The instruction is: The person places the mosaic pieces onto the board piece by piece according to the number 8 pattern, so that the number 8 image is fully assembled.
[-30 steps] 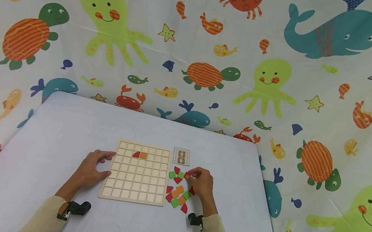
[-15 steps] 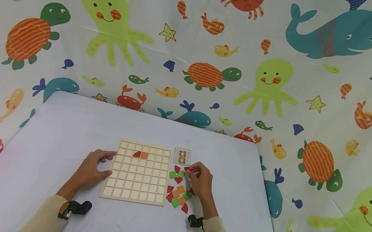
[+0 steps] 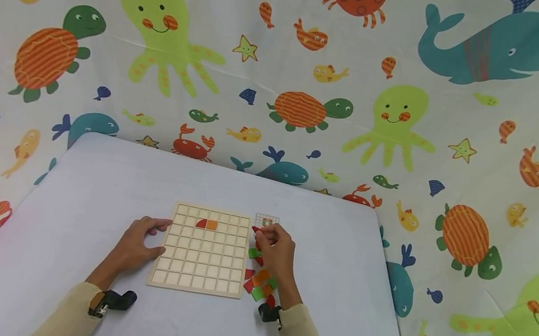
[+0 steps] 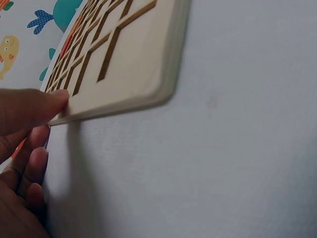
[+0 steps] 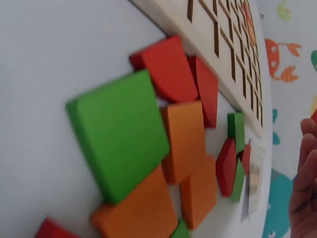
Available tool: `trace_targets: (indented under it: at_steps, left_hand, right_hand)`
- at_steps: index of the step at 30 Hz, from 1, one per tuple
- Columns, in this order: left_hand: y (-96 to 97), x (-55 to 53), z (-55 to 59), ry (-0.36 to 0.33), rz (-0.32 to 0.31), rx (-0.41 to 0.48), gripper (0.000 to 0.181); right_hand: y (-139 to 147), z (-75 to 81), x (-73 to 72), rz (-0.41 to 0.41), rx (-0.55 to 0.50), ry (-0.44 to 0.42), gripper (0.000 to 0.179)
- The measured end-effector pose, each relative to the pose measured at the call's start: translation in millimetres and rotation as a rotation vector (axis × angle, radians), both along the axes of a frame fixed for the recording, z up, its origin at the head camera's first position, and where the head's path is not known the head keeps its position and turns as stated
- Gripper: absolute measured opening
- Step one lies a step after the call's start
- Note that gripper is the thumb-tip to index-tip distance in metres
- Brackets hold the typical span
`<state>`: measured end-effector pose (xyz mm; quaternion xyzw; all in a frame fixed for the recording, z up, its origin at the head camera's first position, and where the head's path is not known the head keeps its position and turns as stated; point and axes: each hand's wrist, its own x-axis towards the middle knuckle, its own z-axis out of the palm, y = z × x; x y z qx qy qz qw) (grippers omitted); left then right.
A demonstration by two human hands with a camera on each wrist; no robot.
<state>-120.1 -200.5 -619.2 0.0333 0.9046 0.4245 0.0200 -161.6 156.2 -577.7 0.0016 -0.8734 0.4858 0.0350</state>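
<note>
A square wooden grid board (image 3: 199, 256) lies on the table. A red quarter-round tile (image 3: 201, 223) and an orange square tile (image 3: 211, 225) sit side by side in its upper cells. My left hand (image 3: 135, 244) rests at the board's left edge, thumb and fingers spread apart and touching it. In the left wrist view, the thumb (image 4: 57, 99) lies on the border. My right hand (image 3: 279, 251) pinches a red tile (image 3: 255, 228) just beyond the board's right edge, above the small pattern card (image 3: 267, 218), which it partly covers.
Loose red, green and orange tiles lie right of the board, below my right hand. Closest in the right wrist view are a green square tile (image 5: 121, 134) and an orange one (image 5: 185, 139). A sea-animal cloth (image 3: 262, 74) hangs behind the white table (image 3: 337, 271).
My right hand has lifted the red tile from the loose group and moved it up and left, over the card. The left hand stays at the board's edge.
</note>
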Motion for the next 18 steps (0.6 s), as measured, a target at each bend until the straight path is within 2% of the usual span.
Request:
trace_targets:
  at_steps: [6,14,18]
  left_hand:
    - [-0.3,0.4,-0.9,0.01,0.002,-0.006,0.067]
    - [-0.9,0.3,-1.2,0.012,-0.003,-0.007,0.067]
    - [0.6,-0.3,-0.9,0.007,-0.003,-0.007,0.067]
  right_hand:
    - [-19.7,1.8,-3.8,0.051,-0.006,-0.001,0.011]
    - [-46.7,-1.3,-9.8,0.068,-0.062,-0.018,0.006]
    - [-55.3,-4.8,-12.5,0.054,-0.024,-0.027,0.004]
